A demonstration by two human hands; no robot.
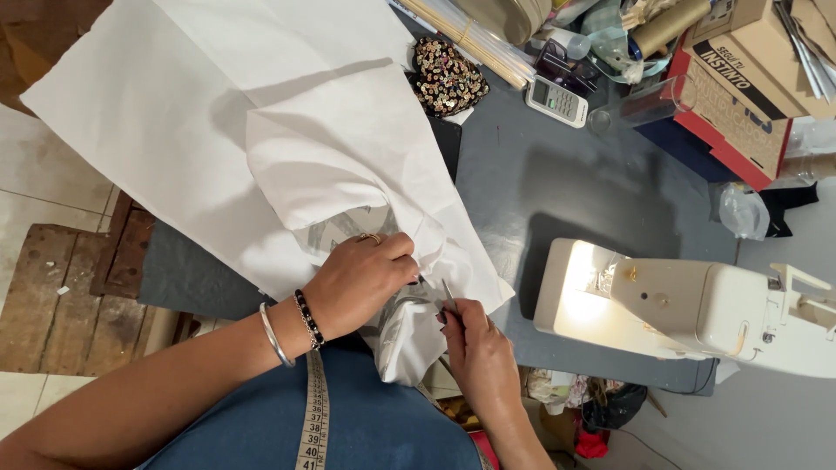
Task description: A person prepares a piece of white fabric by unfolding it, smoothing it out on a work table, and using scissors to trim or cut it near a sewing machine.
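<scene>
A: Looking at the hands first. Left hand (366,278) is knuckles up, fingers curled & pressed down on a bunched fold of the white cloth (261,148), pinning it near the surface's (566,183) front edge. Ring on one finger, bead bracelet & metal bangle at the wrist.

B: Right hand?

A: Right hand (475,344) is closed, thumb & fingers pinching a thin metal tool (448,292). Can't tell if it's a seam ripper or small snips, too small.

B: Which way does it point?

A: Long axis runs roughly up-down in view, tip pointing away from the person, slightly toward the left hand. Tip sits just beside the left fingertips, at the cloth fold.

B: And the cloth's lie?

A: Big sheet, spread diagonally from upper left down to the hands, hanging over the surface's left edge. Bunched end droops off the front edge onto the lap, where there's blue fabric & a tape measure (313,418).

B: Anything else near?

A: White sewing machine (697,305) to the right w/ its lamp lit, well apart from the hands. Sequined piece (446,77) & a calculator (557,100) at the back, plus cardboard boxes (740,78) in the far right corner.
</scene>
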